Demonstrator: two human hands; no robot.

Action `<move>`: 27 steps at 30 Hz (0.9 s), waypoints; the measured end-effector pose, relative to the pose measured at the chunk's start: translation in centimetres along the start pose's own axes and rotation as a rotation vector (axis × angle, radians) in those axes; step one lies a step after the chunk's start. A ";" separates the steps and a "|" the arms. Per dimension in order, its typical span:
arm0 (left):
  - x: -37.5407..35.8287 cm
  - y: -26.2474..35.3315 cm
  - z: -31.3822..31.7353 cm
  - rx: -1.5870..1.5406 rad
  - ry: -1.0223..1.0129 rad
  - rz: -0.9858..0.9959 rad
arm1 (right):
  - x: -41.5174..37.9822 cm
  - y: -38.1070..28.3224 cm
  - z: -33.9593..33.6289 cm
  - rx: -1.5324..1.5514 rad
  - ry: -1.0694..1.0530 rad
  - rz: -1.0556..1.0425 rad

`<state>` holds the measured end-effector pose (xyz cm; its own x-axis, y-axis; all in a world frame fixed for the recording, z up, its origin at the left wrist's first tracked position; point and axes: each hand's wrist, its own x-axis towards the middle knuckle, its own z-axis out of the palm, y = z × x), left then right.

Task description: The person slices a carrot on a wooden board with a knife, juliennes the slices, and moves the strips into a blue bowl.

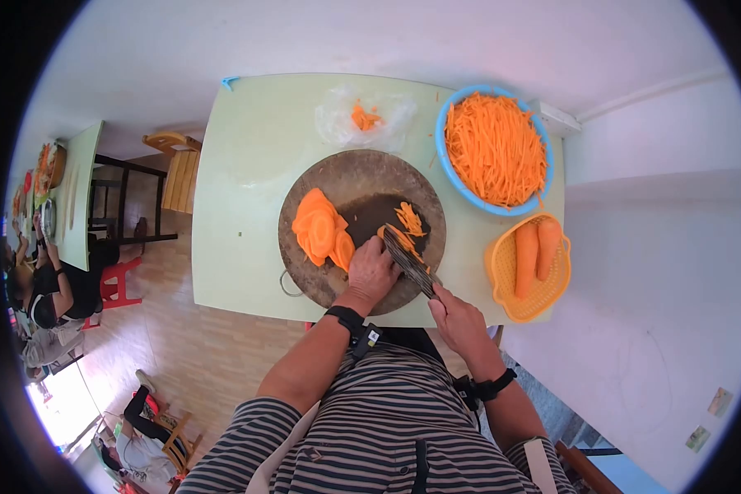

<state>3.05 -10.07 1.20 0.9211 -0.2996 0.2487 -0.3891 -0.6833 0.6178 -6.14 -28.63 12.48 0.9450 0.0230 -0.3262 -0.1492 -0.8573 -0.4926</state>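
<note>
A round wooden chopping board (350,173) lies on the pale green table. My right hand (461,317) is closed round the handle of a dark-bladed knife (407,262), which points up and to the left over the board. Close against the blade's left side, my left hand (372,270) presses down with bent fingers on carrot pieces, largely hidden under the hand and blade. Overlapping carrot slices (317,226) lie on the board's left part, next to my left hand. A small heap of carrot shreds (408,219) sits just above the knife tip.
A blue basin (441,156) full of carrot shreds stands at the table's back right. Below it, a yellow basket (502,284) holds two whole carrots (526,259). Carrot scraps (365,117) lie on a clear plastic bag (329,119) behind the board. People sit at the far left.
</note>
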 end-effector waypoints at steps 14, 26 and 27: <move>-0.1 0.0 -0.1 0.004 -0.021 -0.010 | 3.3 -0.4 0.5 0.017 -0.041 0.018; -0.2 -0.3 -0.1 -0.021 -0.059 -0.021 | -0.3 -0.8 -0.9 0.018 -0.045 0.050; -0.3 -0.3 0.0 -0.022 -0.061 -0.020 | -0.3 -0.7 -0.9 0.019 -0.045 0.052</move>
<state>2.92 -9.82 0.93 0.9256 -0.3270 0.1906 -0.3700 -0.6751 0.6382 -6.02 -28.45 13.62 0.9219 0.0020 -0.3874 -0.2038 -0.8479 -0.4894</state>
